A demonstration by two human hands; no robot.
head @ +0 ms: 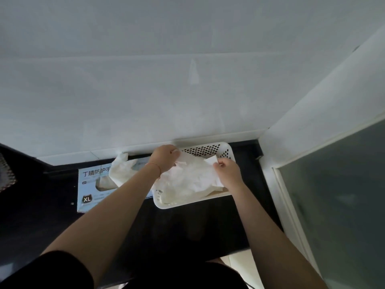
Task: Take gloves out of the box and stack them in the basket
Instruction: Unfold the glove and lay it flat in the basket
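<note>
A white perforated basket stands on the dark counter against the wall, with white gloves piled in it. Over the basket I hold one white glove spread out. My left hand pinches its far left edge and my right hand pinches its right edge. Left of the basket lies a pale blue glove box marked XL. Another white glove sticks up out of the box's opening. My left forearm covers part of the box.
The black counter runs from the white wall to its front edge near me. A white wall corner and a frosted glass panel close off the right side. A dark mesh object sits at the far left.
</note>
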